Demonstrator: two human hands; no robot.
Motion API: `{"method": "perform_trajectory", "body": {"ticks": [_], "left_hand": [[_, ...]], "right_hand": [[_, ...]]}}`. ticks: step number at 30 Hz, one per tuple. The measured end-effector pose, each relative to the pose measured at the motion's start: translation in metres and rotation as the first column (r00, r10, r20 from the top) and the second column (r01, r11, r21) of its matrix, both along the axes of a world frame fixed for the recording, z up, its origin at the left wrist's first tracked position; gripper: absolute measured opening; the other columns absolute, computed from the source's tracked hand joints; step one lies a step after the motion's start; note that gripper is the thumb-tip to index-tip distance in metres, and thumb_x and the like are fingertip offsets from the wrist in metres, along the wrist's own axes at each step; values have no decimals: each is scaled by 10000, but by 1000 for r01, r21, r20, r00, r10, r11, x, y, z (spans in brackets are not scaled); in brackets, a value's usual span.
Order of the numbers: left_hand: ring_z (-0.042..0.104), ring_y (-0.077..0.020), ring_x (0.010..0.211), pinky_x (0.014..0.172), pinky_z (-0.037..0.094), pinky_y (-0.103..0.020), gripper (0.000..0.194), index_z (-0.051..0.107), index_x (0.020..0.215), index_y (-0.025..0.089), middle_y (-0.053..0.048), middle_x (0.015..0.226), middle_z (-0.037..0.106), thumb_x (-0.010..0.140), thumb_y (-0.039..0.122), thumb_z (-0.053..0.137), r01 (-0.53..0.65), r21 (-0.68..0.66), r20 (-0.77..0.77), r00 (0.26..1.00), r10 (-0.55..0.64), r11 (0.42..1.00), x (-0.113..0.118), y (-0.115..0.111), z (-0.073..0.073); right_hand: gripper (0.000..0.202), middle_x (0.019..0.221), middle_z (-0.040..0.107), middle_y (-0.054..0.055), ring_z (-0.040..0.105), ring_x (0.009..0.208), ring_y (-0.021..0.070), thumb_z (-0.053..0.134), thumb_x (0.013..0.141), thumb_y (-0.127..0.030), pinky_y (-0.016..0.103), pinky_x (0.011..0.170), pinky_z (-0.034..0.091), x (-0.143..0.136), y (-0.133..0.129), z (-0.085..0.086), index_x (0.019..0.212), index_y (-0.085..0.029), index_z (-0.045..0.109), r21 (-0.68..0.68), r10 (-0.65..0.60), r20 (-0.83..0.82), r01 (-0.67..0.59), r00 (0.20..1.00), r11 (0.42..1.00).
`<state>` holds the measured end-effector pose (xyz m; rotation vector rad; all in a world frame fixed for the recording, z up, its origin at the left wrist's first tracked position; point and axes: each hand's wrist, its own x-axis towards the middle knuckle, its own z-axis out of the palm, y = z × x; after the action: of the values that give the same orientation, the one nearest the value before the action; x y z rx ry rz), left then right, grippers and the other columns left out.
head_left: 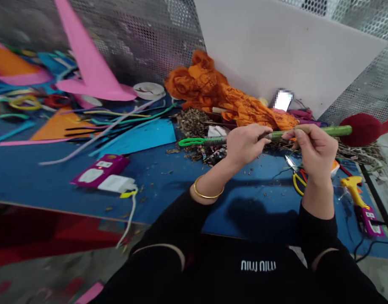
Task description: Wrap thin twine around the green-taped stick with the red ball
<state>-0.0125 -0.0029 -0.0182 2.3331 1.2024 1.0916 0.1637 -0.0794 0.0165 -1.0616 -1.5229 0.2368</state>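
Across the front of me runs a long green-wrapped stick [331, 131], held nearly level above the table. Its right end meets a dark red, bulb-shaped piece [362, 130] with a pointed tip. From the left end sticks out a bright green loop [191, 142], beside a stretch of greyish wrapping. My left hand [246, 143] is closed around the stick left of its middle. My right hand [316, 145] pinches at the stick farther right, thumb against fingers; whether a thin strip is also between them I cannot make out.
Scissors [298, 181] with yellow handles and a yellow glue gun [354, 190] lie at right. A purple power strip [102, 171] with a white plug is at left. Orange cloth [213, 88], dry plant bits, a lit phone [282, 100] and a pink cone hat [89, 63] stand behind.
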Motion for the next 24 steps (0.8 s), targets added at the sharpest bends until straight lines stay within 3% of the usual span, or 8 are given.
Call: {"method": "perform_trajectory", "body": {"ticks": [3, 10, 15, 21, 24], "left_hand": [[767, -249, 1005, 812, 525, -334, 259, 830, 1141, 280, -32, 1118, 848, 895, 227, 767, 7, 20, -28, 1000, -7, 1000, 2, -3, -1], [765, -242, 912, 732, 486, -310, 188, 801, 1101, 242, -45, 1006, 846, 948, 338, 749, 8, 147, -133, 991, 12, 989, 5, -5, -12], [747, -245, 833, 675, 460, -317, 424, 804, 1050, 208, -80, 924, 821, 1055, 550, 554, 40, 281, -122, 992, -6, 959, 3, 2, -22], [745, -228, 845, 713, 470, -304, 190, 821, 1034, 242, -37, 919, 827, 962, 376, 708, 14, 135, -139, 990, 5, 991, 1, -5, -7], [742, -225, 846, 739, 483, -304, 168, 830, 1028, 252, -21, 923, 836, 926, 340, 731, 2, 37, -114, 993, 3, 999, 0, -9, 1]], "right_hand": [[291, 807, 763, 20, 648, 647, 118, 680, 1005, -481, 263, 590, 559, 0, 4, -4, 877, -237, 772, -33, 19, -48, -20, 999, 999], [318, 850, 765, 19, 765, 810, 149, 698, 982, -550, 289, 744, 661, -2, 25, -19, 918, -241, 745, -70, 108, -290, -133, 951, 989], [352, 811, 751, -2, 772, 809, 148, 737, 949, -574, 288, 761, 664, -2, 36, -27, 872, -230, 722, 17, 282, -348, -294, 894, 956], [351, 770, 726, -10, 753, 736, 146, 765, 928, -567, 323, 773, 670, -3, 32, -25, 835, -231, 727, 25, 336, -333, -348, 881, 937], [352, 737, 713, -12, 747, 711, 153, 769, 927, -561, 335, 756, 671, -6, 30, -24, 814, -231, 727, 56, 368, -333, -372, 868, 927]]}}
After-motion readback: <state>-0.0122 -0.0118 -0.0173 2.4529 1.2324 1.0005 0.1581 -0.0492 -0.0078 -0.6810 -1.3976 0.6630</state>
